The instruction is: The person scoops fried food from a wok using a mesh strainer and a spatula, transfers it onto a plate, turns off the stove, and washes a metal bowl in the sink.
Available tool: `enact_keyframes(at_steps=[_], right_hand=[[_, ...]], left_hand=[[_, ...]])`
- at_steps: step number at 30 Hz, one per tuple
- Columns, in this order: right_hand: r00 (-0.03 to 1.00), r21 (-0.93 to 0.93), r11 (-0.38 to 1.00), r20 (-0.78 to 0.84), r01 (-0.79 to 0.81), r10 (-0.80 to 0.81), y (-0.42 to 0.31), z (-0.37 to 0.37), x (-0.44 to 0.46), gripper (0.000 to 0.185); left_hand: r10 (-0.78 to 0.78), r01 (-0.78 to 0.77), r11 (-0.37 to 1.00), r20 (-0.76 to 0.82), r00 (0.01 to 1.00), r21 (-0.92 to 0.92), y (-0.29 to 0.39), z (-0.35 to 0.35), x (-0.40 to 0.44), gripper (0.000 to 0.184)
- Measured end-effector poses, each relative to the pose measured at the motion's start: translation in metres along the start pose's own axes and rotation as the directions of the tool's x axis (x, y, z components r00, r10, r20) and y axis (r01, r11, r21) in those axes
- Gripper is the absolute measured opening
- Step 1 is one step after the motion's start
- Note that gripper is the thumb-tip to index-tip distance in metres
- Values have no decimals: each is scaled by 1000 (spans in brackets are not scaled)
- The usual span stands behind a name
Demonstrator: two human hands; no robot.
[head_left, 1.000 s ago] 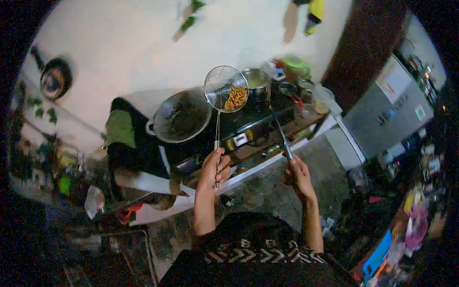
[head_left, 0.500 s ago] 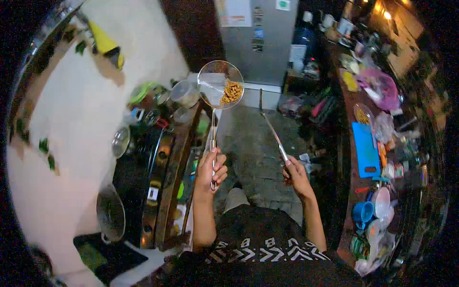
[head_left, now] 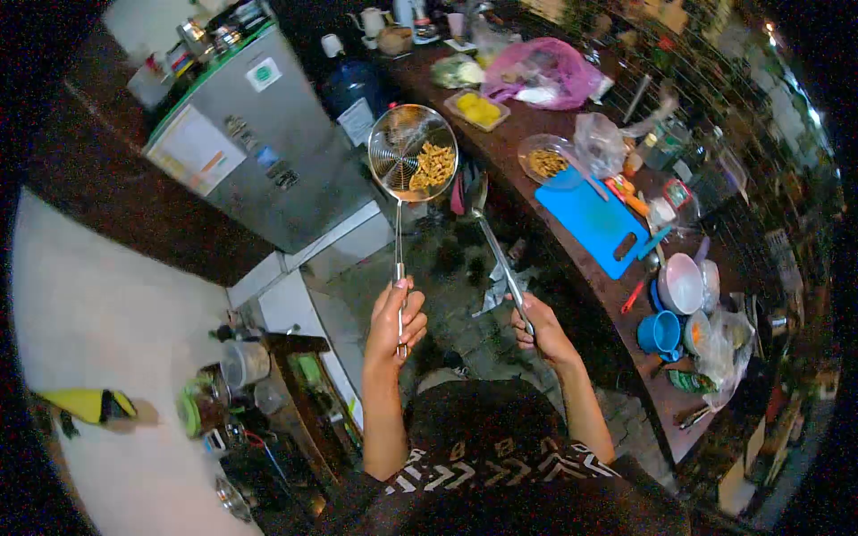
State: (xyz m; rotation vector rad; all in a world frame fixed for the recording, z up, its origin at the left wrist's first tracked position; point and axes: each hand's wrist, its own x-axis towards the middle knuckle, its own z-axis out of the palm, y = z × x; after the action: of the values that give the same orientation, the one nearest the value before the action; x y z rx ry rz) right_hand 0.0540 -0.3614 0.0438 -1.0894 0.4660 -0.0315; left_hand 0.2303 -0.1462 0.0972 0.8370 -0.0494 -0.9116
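My left hand (head_left: 396, 320) is closed around the handle of a round wire strainer (head_left: 391, 159), held up in front of me. Small browned fried pieces (head_left: 434, 167) lie in the right part of its mesh. In my right hand (head_left: 540, 330) is the metal handle of a long spatula or ladle (head_left: 499, 255); its head points away from me and is seen nearly edge-on, so its exact kind is unclear. The two tools are apart. To their right, a clear plate (head_left: 533, 152) on the counter holds similar browned pieces.
On the dark counter (head_left: 572, 295) at right are a blue cutting board (head_left: 585, 223), a pink plastic bag (head_left: 545, 76), a blue mug (head_left: 660, 334) and a pink bowl (head_left: 680, 284). A grey fridge (head_left: 295, 134) stands ahead left, beside a water jug (head_left: 349, 89). A shelf unit (head_left: 295, 366) is lower left.
My view and body have turned right, toward the counter with the cutting board; the stove side has swung to the lower left. Both hands keep hold of their tools.
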Motion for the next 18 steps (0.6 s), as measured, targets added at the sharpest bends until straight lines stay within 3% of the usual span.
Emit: enact_keyframes(at_steps=[6, 9, 13, 15, 16, 18], right_hand=[[994, 77, 997, -106, -14, 22, 36, -40, 27, 36], [984, -268, 950, -29, 163, -177, 54, -60, 38, 47], [985, -244, 956, -12, 166, -174, 54, -75, 42, 47], [992, -91, 994, 106, -59, 68, 60, -94, 55, 39], [992, -90, 995, 108, -49, 59, 52, -96, 56, 39], [989, -87, 990, 91, -113, 121, 36, -94, 58, 32]], left_hand=[[-112, 94, 981, 100, 989, 173, 17, 37, 90, 18], [-148, 109, 957, 133, 980, 268, 10, 61, 124, 19], [-118, 42, 885, 137, 983, 463, -10, 85, 172, 25], [-95, -20, 811, 166, 982, 584, -26, 85, 197, 24], [-90, -28, 808, 171, 981, 589, -32, 92, 202, 24], [4, -73, 640, 91, 996, 765, -45, 106, 209, 24]])
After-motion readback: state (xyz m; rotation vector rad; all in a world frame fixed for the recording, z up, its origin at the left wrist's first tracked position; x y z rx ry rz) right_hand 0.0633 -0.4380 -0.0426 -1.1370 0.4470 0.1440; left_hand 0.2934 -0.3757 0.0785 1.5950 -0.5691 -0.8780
